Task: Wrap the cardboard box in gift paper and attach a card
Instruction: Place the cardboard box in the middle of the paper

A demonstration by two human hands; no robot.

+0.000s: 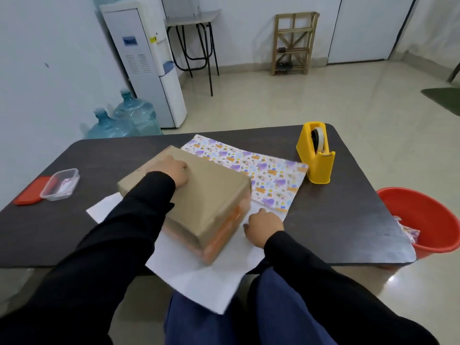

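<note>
Both hands are working: left hand (171,170) is resting on the cardboard box (211,195), fingers loosely bent, gripping nothing, box sitting on the gift paper (261,170). Right hand (263,226) is touching the paper beside it, grip unclear. Positioning, I reckon; next, it's needing a flap folded over.

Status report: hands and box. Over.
Left hand resting on brown cardboard box. Right hand on white underside of patterned gift paper, beside box. Box sits on paper, unwrapped. Yellow tape dispenser at paper's far right corner.
</note>
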